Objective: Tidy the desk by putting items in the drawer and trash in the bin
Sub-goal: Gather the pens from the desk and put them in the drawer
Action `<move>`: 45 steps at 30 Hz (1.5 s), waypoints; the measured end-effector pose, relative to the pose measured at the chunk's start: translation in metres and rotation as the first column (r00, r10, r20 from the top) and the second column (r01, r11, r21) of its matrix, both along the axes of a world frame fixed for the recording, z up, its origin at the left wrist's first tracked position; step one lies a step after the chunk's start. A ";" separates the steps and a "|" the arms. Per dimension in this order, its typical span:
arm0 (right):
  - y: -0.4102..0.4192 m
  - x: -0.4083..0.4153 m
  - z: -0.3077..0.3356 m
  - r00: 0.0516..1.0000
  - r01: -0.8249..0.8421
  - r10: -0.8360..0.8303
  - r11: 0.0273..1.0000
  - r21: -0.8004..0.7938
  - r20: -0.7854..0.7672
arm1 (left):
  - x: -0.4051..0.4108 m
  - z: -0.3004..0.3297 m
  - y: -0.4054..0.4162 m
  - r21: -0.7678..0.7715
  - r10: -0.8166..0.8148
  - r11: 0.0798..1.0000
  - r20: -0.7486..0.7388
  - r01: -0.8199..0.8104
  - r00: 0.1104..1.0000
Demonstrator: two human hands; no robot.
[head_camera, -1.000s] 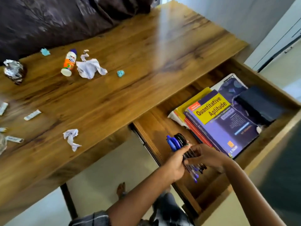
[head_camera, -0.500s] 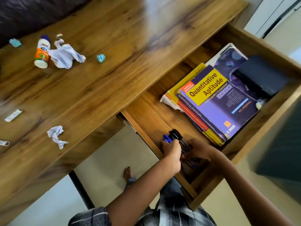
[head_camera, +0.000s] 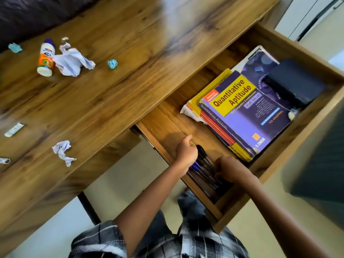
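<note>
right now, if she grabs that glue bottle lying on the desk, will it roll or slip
The glue bottle lies on its side and looks round, so a nudge would probably roll it. It looks small and plastic, likely light and stiff, perhaps a bit slick.

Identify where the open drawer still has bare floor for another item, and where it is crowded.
Bare drawer floor lies between the book stack and the pens, running back toward the desk edge. Crowded: the right half under books and a dark case, and the near corner where both hands arrange pens.

Blue and black pens (head_camera: 203,165) lie bundled in the open drawer (head_camera: 167,125) — near corner.
</note>
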State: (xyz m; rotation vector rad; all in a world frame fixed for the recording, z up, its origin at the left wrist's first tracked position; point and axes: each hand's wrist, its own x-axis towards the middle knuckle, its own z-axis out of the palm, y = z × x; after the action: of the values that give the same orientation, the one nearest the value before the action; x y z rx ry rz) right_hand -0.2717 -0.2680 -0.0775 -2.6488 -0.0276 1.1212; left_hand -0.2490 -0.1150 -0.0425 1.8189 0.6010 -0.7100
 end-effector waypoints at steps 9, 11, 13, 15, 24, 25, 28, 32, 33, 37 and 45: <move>-0.009 -0.001 0.004 0.992 -0.076 0.078 0.997 -0.031 0.101 | 0.019 -0.028 -0.007 0.194 -0.397 0.903 0.034 0.383 0.917; -0.011 0.000 0.004 0.996 -0.057 0.058 0.998 -0.013 0.075 | 0.016 -0.031 -0.009 0.163 -0.454 0.881 0.025 0.444 0.891; -0.013 0.003 0.004 0.998 -0.043 0.042 0.999 0.015 0.046 | 0.014 -0.033 -0.009 0.192 -0.470 0.870 0.051 0.454 0.881; -0.014 0.005 0.004 0.999 -0.036 0.035 0.998 0.054 0.012 | 0.015 -0.032 -0.008 0.215 -0.457 0.875 0.075 0.433 0.886; -0.008 0.001 -0.001 0.996 -0.073 0.080 0.987 0.146 -0.046 | 0.020 -0.014 0.021 0.648 -0.649 0.551 -0.064 0.527 0.758; -0.006 -0.001 -0.002 0.995 -0.078 0.086 0.986 0.148 -0.046 | 0.020 -0.012 0.021 0.640 -0.652 0.544 -0.085 0.543 0.753; -0.005 -0.003 -0.004 0.995 -0.075 0.083 0.986 0.148 -0.048 | 0.020 -0.010 0.019 0.627 -0.664 0.536 -0.100 0.566 0.741; -0.006 -0.002 -0.004 0.997 -0.074 0.078 0.987 0.139 -0.021 | 0.017 -0.009 0.018 0.600 -0.683 0.529 -0.118 0.599 0.721; -0.006 -0.001 -0.004 0.997 -0.073 0.075 0.987 0.141 -0.013 | 0.017 -0.009 0.018 0.590 -0.688 0.529 -0.122 0.610 0.715; -0.004 0.003 -0.005 0.998 -0.064 0.060 0.985 0.161 0.025 | 0.014 -0.009 0.018 0.568 -0.710 0.523 -0.123 0.636 0.693; 0.009 0.010 -0.003 0.985 0.028 -0.069 0.970 0.241 0.161 | 0.010 -0.011 0.019 0.550 -0.692 0.580 -0.056 0.600 0.720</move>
State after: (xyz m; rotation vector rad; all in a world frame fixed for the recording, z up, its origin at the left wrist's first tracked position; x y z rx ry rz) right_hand -0.2618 -0.2594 -0.0809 -2.5059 -0.1213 0.8192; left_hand -0.2386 -0.0963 -0.0535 2.6581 -0.0457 -0.9146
